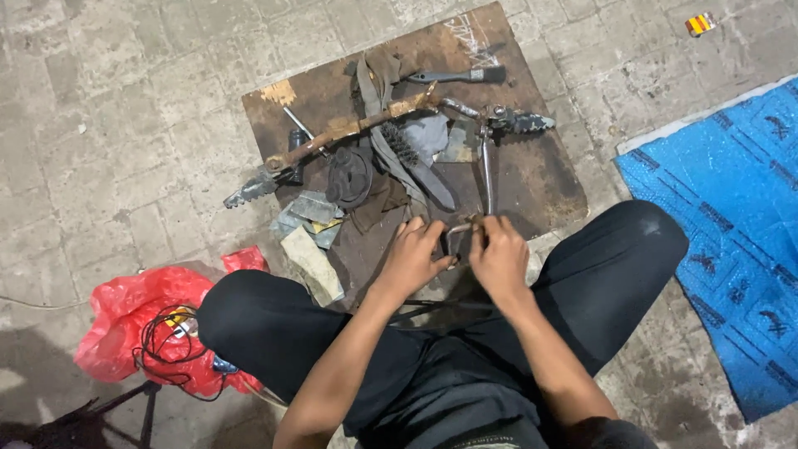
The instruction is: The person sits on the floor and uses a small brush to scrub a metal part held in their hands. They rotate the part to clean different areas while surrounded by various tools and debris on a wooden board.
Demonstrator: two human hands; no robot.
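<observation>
I sit cross-legged on paved ground before a dark wooden board. My left hand and my right hand both grip a small bent metal part held between them at the board's near edge. A thin metal rod runs up from that part toward a serrated foot peg. A long rusty bar with another serrated peg at its left end lies across the board, among dark rags and a wire brush.
A dark-handled tool lies at the board's far side. Grey sandpaper pieces and a pale block sit by my left knee. A red plastic bag with black cables is at left, and a blue sheet at right.
</observation>
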